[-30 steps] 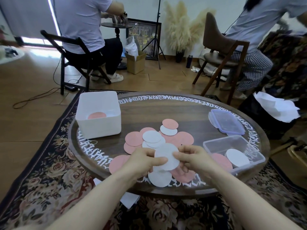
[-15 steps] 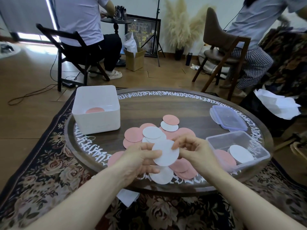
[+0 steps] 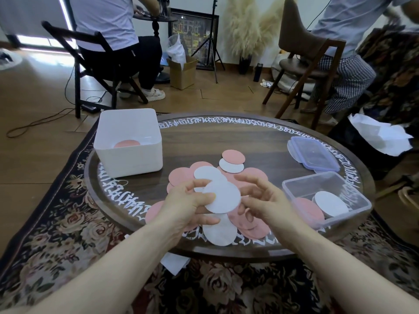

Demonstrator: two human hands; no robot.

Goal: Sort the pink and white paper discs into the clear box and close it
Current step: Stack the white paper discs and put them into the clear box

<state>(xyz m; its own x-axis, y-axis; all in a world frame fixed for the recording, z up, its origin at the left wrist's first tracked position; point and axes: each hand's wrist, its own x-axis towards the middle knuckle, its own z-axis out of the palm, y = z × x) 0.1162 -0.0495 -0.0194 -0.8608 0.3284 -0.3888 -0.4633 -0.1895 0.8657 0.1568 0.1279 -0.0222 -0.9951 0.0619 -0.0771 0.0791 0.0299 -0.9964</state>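
My left hand [image 3: 188,205] pinches a white paper disc [image 3: 223,197], lifted above a loose pile of pink and white discs [image 3: 226,168] on the round wooden table [image 3: 260,141]. Just right of the disc, my right hand [image 3: 265,200] hovers with its fingers spread, holding nothing. The clear box [image 3: 326,198] stands open at the table's right edge, with a pink and a white disc inside. Its clear lid [image 3: 311,156] lies flat behind it.
A white bin [image 3: 129,143] with a pink disc in it stands at the table's left back. Two people sit on chairs beyond the table. A dark bag with white paper [image 3: 381,137] is to the right, and a patterned rug lies under the table.
My right hand has let go of the white disc and opened beside it. My left hand keeps the disc and has raised it slightly.
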